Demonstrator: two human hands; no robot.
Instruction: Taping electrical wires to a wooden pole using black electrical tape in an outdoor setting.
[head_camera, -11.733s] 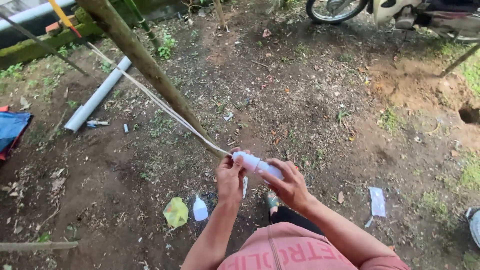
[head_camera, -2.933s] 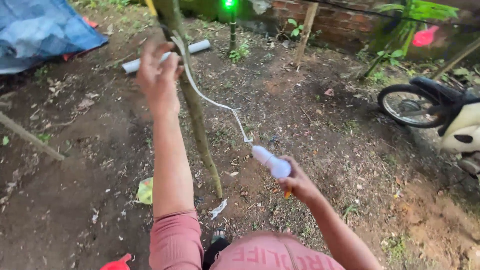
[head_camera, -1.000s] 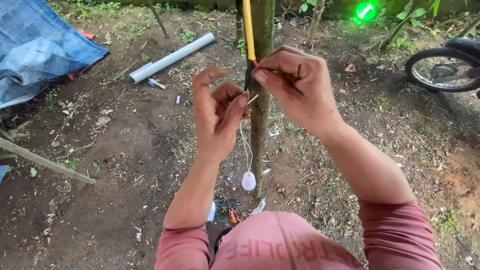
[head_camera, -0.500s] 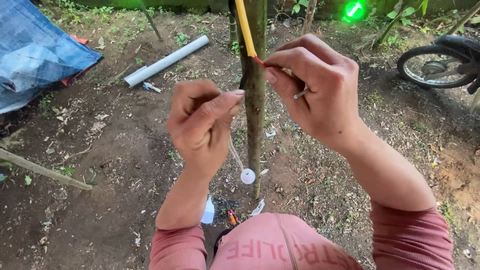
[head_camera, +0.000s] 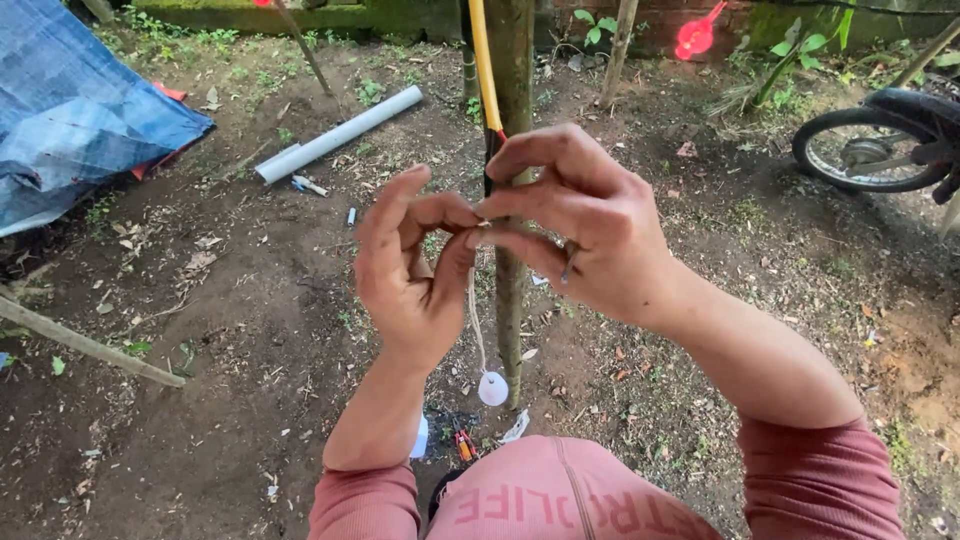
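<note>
Everything here I place against the thin upright tree trunk (head_camera: 513, 290) that rises in front of me. Far to its left a blue tarp (head_camera: 75, 120) lies crumpled on the dirt, and below that a bare stick (head_camera: 90, 345) slants across the ground. Nearer the trunk, still on its left and further from me, a white plastic pipe (head_camera: 340, 133) lies at an angle.

Just left of the trunk is my left hand (head_camera: 410, 270), fingers curled in, thumb and forefinger pressed together on a thin white string (head_camera: 474, 320). My fingertips meet those of my right hand right at the trunk's front. From that pinch the string hangs straight down beside the trunk to a small white roll (head_camera: 493, 388) dangling near its base.

A yellow cord (head_camera: 483, 65) runs down the trunk from above and ends behind my fingers.

My right hand (head_camera: 580, 225) covers the trunk and reaches to its right, fingers bent close, the tips nipping the same string; a ring shows on one finger.

Far right of the trunk stands a motorbike wheel (head_camera: 865, 150).
</note>
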